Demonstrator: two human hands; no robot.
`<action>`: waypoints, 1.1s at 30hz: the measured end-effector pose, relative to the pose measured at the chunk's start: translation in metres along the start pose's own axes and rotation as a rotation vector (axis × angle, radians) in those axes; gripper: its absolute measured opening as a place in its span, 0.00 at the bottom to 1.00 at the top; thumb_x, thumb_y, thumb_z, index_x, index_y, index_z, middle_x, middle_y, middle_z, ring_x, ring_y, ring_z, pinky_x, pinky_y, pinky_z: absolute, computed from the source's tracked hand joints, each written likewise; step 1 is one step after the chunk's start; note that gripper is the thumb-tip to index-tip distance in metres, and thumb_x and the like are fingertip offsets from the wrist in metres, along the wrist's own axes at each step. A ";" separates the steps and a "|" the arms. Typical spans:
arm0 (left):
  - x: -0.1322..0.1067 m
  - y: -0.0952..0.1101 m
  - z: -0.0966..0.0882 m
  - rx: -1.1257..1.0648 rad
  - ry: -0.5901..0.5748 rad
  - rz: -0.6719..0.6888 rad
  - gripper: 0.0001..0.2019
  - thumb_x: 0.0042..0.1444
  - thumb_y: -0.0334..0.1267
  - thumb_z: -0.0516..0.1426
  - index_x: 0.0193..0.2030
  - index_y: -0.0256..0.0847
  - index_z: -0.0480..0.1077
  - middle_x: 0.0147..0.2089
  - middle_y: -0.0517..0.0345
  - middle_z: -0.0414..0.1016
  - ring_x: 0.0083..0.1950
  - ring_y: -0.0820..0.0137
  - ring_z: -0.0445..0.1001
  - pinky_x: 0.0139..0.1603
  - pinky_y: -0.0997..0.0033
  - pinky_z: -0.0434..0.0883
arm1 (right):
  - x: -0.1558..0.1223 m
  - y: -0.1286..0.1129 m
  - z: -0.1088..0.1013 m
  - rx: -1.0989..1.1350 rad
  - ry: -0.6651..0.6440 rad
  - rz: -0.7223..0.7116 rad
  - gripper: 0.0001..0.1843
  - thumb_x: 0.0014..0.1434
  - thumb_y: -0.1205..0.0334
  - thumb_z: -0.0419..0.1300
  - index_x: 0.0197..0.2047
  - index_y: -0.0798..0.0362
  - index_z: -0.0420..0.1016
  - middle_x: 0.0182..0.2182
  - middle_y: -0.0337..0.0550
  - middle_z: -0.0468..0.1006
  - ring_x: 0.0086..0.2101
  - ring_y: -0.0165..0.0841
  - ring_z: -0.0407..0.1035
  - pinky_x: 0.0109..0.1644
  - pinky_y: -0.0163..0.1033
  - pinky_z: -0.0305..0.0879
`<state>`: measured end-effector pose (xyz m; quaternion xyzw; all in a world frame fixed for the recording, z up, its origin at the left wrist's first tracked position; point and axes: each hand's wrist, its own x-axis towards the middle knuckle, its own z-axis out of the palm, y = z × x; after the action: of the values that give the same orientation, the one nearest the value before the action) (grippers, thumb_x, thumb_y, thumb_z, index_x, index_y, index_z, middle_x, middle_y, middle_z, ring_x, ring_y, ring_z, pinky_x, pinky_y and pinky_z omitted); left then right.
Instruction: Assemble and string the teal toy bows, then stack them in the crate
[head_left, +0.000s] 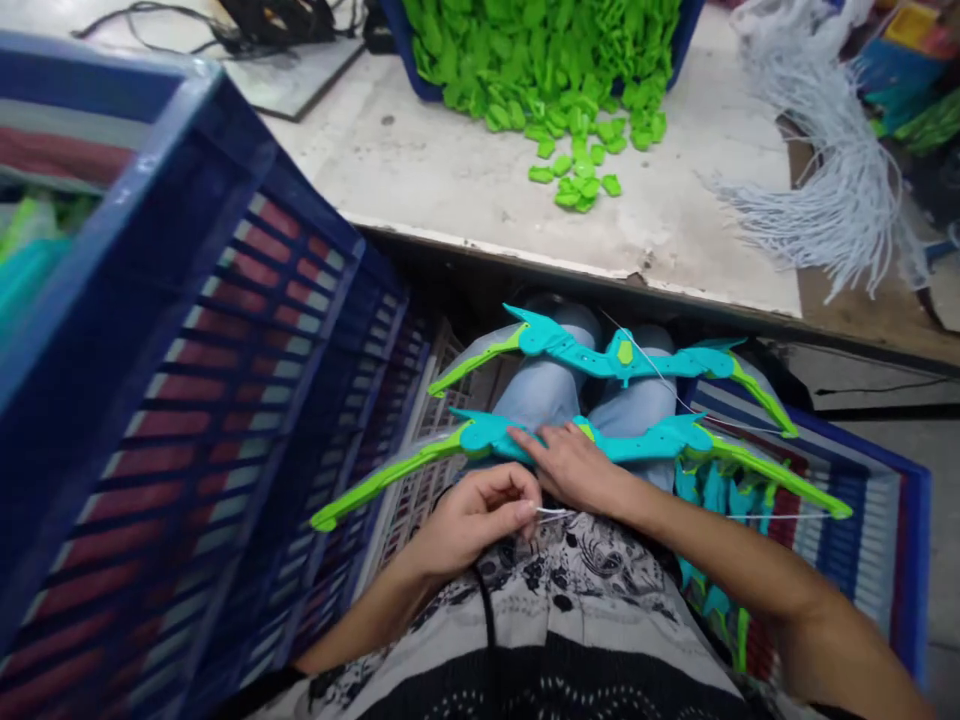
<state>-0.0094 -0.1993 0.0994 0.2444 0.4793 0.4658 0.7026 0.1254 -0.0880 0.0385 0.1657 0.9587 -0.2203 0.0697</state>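
Observation:
Two toy bows in turquoise and lime green lie across my lap. My right hand point(574, 465) rests with its fingers extended over the middle of the nearer toy bow point(652, 443). Just left of it, my left hand point(487, 515) pinches a white string point(553, 512) close to my body. That string comes out again at right, by the nearer bow's right tip. Across my knees sits the farther toy bow point(577, 352), untouched, with a thin white string slanting over its right half.
A tall blue crate point(172, 290) stands at left. On the white table point(450, 190) a blue bin point(420, 80) spills small green pieces point(577, 185). White strings point(832, 200) hang at the table's right. A crate point(911, 540) with more bows stands at lower right.

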 end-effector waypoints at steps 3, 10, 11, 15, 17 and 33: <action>-0.005 0.001 -0.006 -0.007 0.159 0.100 0.20 0.45 0.53 0.67 0.25 0.36 0.70 0.23 0.60 0.66 0.26 0.75 0.62 0.28 0.75 0.60 | -0.021 0.018 -0.016 0.246 -0.108 -0.024 0.33 0.60 0.67 0.55 0.67 0.46 0.59 0.40 0.46 0.77 0.34 0.35 0.70 0.44 0.43 0.68; 0.006 0.021 -0.044 -0.025 0.875 0.422 0.13 0.40 0.44 0.68 0.28 0.37 0.75 0.20 0.64 0.66 0.22 0.78 0.58 0.23 0.77 0.56 | -0.030 0.083 -0.017 0.884 -0.223 0.097 0.34 0.55 0.62 0.61 0.66 0.47 0.63 0.43 0.38 0.81 0.31 0.31 0.72 0.36 0.36 0.72; 0.010 0.025 -0.051 0.012 0.927 0.453 0.12 0.40 0.43 0.67 0.29 0.37 0.76 0.21 0.64 0.67 0.22 0.79 0.58 0.23 0.77 0.57 | -0.031 0.086 -0.016 0.910 -0.230 0.100 0.34 0.55 0.61 0.61 0.65 0.48 0.64 0.45 0.39 0.80 0.35 0.34 0.74 0.39 0.38 0.73; 0.027 0.036 -0.066 0.193 0.972 0.518 0.10 0.45 0.42 0.65 0.30 0.37 0.77 0.25 0.61 0.73 0.26 0.76 0.67 0.28 0.77 0.64 | -0.030 0.087 -0.016 0.924 -0.256 0.131 0.35 0.54 0.59 0.62 0.65 0.50 0.64 0.53 0.44 0.76 0.51 0.43 0.71 0.56 0.49 0.69; 0.035 0.040 -0.066 0.241 0.972 0.532 0.10 0.48 0.42 0.63 0.31 0.37 0.78 0.28 0.59 0.76 0.29 0.74 0.70 0.32 0.76 0.66 | -0.030 0.085 -0.017 0.922 -0.271 0.144 0.35 0.55 0.58 0.62 0.66 0.50 0.63 0.54 0.45 0.75 0.53 0.45 0.70 0.58 0.52 0.66; 0.047 0.035 -0.053 0.337 1.007 0.673 0.12 0.51 0.41 0.62 0.40 0.38 0.70 0.23 0.67 0.66 0.24 0.77 0.63 0.26 0.79 0.60 | -0.038 0.063 -0.004 0.769 -0.110 0.132 0.32 0.58 0.60 0.58 0.66 0.53 0.63 0.58 0.46 0.72 0.53 0.44 0.71 0.60 0.49 0.66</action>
<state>-0.0673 -0.1474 0.0837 0.2401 0.7151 0.6374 0.1575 0.1829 -0.0437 0.0250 0.2290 0.7885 -0.5668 0.0677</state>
